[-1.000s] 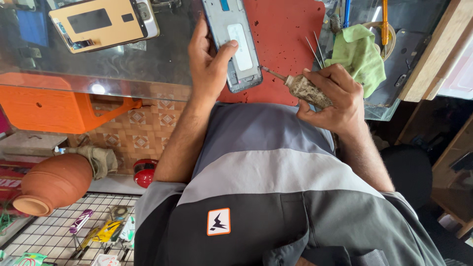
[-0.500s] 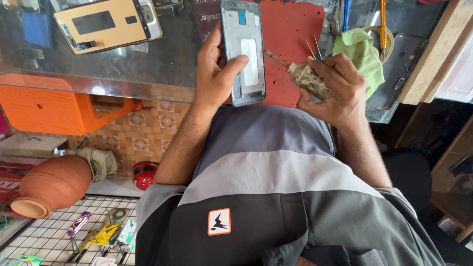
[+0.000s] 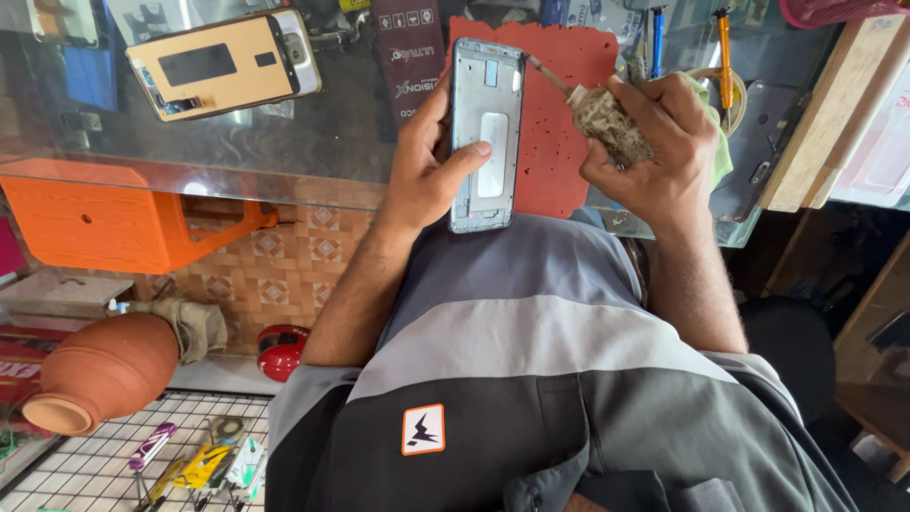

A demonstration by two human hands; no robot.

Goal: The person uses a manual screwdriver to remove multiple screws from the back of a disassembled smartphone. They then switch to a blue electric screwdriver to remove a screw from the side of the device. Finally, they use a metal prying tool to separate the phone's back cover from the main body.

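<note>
Phone frame in my left hand, small bottle in my right, over the glass counter.

My left hand (image 3: 427, 175) grips the grey phone frame (image 3: 485, 133) upright at upper centre, thumb across its face, fingers wrapped behind. My right hand (image 3: 659, 152) is closed round a grimy small bottle (image 3: 607, 121), its thin nozzle touching the frame's upper right edge. Behind both lies a red mat (image 3: 559, 114) on the glass counter (image 3: 190, 142). A gold phone back (image 3: 223, 64) lies upper left; a clay pot (image 3: 100, 370) sits lower left.
</note>
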